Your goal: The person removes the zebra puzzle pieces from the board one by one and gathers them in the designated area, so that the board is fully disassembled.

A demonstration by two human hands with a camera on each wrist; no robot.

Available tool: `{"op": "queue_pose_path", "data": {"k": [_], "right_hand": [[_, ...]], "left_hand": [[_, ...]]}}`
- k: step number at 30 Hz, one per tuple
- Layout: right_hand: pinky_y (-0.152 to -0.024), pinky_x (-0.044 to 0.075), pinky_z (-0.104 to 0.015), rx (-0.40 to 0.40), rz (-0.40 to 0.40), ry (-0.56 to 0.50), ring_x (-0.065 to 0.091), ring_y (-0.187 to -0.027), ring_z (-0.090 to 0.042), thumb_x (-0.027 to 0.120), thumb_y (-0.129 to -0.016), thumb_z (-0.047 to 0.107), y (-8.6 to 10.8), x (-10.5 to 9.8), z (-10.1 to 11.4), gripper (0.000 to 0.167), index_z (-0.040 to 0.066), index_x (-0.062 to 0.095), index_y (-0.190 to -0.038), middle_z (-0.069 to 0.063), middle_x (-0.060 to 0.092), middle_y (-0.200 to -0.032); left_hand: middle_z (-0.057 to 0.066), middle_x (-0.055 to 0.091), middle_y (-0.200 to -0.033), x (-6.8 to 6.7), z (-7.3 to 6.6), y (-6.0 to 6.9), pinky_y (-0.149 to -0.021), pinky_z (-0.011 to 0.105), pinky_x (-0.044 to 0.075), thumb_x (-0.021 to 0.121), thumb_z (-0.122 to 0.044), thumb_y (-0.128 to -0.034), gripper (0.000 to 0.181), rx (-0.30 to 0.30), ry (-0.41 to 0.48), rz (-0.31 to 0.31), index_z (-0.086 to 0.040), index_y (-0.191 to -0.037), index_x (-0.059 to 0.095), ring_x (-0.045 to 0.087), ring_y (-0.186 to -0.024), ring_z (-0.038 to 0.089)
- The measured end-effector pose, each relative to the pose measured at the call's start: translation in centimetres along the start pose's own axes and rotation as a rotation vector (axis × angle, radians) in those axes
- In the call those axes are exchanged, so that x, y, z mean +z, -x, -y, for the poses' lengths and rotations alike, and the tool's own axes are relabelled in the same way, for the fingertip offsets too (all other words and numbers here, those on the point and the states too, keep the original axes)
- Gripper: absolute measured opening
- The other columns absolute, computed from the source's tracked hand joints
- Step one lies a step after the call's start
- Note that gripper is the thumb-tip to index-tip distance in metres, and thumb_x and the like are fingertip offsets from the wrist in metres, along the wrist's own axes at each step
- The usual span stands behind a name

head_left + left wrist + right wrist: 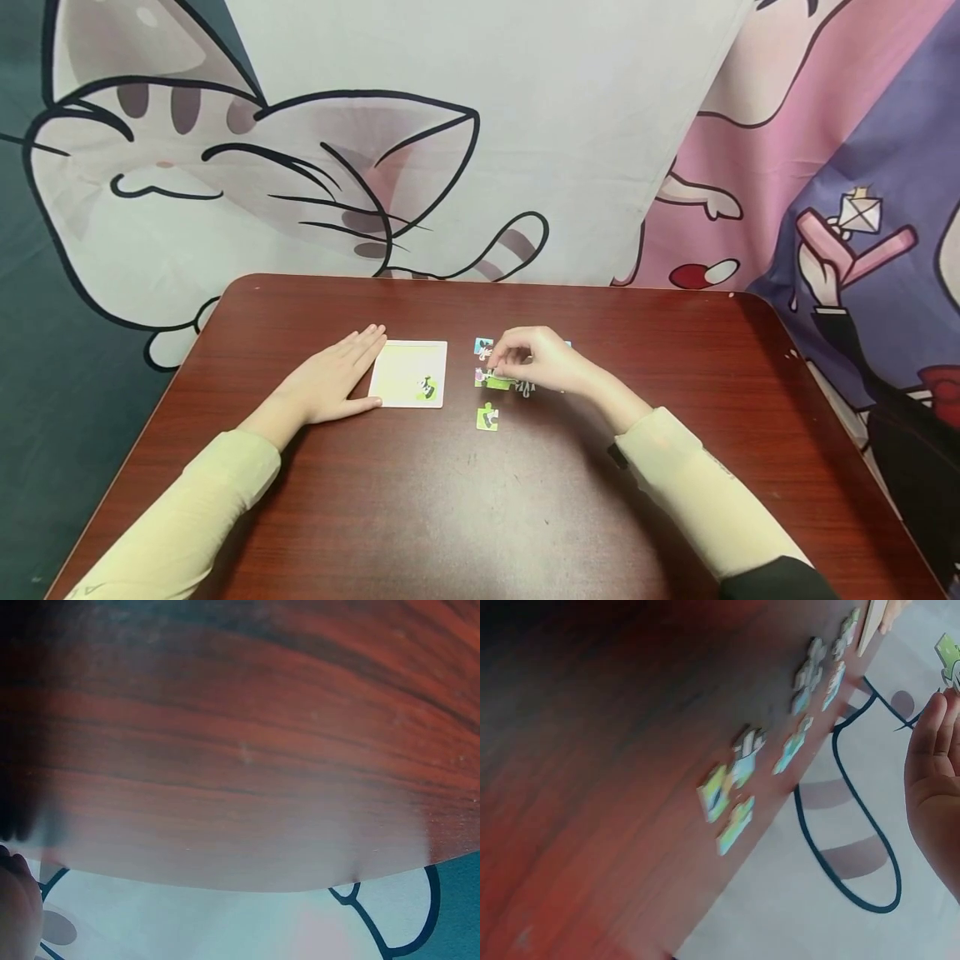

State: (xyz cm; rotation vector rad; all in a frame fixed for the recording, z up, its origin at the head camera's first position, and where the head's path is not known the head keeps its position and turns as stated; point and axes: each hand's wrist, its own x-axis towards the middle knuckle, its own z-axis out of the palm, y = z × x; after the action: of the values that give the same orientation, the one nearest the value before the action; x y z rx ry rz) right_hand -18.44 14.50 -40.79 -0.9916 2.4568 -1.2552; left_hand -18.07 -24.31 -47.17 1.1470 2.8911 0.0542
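Note:
My left hand [333,379] lies flat with straight fingers, its fingertips and thumb at the left edge of a square white puzzle board [401,362]. A panda on green [426,387] shows in the board's lower right corner. My right hand [540,357] pinches a green and white jigsaw piece [946,654] between thumb and fingertips, above the other pieces. Beneath and around it lie a blue-topped piece [483,347] and a grey one [526,388]. Nearer me is a separate green piece [487,417]. The right hand hides part of the group in the head view.
More loose pieces show in the right wrist view, including a yellow-green one [715,793] and a blue-green one [791,750]. The brown table [420,517] ends at a cartoon cat cloth [465,183] behind it.

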Motion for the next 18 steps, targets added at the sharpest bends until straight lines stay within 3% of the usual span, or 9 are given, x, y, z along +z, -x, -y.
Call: {"op": "queue_pose_path", "data": {"k": [9,18], "right_hand": [[-0.074,0.057,-0.020,0.070,0.059,0.033,0.060,-0.077,-0.006,0.078,-0.093,0.001,2.0,-0.4,-1.2,0.009,0.010,0.079,-0.095,0.002,0.070,-0.084],[-0.070,0.053,-0.019,0.062,0.089,0.071,0.059,-0.074,-0.002,0.078,-0.093,0.002,3.6,0.1,-2.4,0.009,0.011,0.080,-0.094,0.003,0.072,-0.085]], "left_hand": [[0.025,0.029,-0.173,0.1,0.1,0.0,-0.133,0.051,0.030,0.062,-0.055,-0.0996,0.096,0.005,-0.001,-0.012,0.008,-0.163,0.029,0.029,-0.162,0.038],[0.025,0.028,-0.173,0.1,0.1,0.0,-0.133,0.051,0.029,0.062,-0.055,-0.0996,0.096,0.004,0.000,-0.010,0.008,-0.164,0.029,0.029,-0.162,0.039]]}}
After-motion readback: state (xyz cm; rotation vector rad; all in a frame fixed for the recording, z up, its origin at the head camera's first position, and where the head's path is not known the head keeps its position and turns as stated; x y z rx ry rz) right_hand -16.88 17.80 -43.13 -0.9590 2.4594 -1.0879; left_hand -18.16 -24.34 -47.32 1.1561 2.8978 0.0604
